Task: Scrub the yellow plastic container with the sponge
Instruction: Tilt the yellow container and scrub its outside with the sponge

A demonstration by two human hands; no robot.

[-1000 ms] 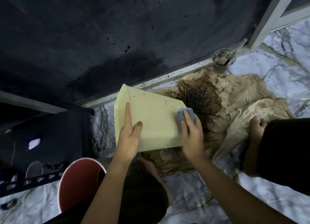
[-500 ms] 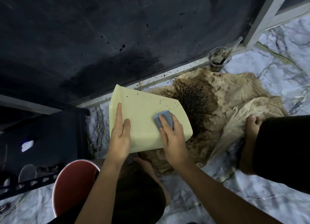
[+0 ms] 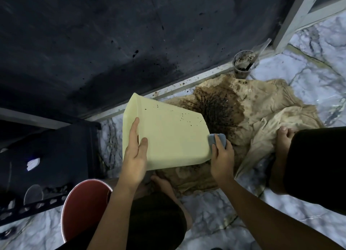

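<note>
The pale yellow plastic container lies on its side over a stained cloth, one flat wall facing up with dark specks near its far right corner. My left hand grips its left side, fingers spread over the wall and thumb on the surface. My right hand presses a blue-grey sponge against the container's right edge. The container's opening is hidden from me.
A beige cloth with a dark brown wet stain covers the marble floor. A dirty plastic cup with a straw stands by the dark wall. A red bucket is at lower left, next to a black metal rack. My bare feet rest on the cloth.
The sponge went from the container's right edge to the middle of the wall and is now back at the right edge. My left hand keeps its hold on the left side.
</note>
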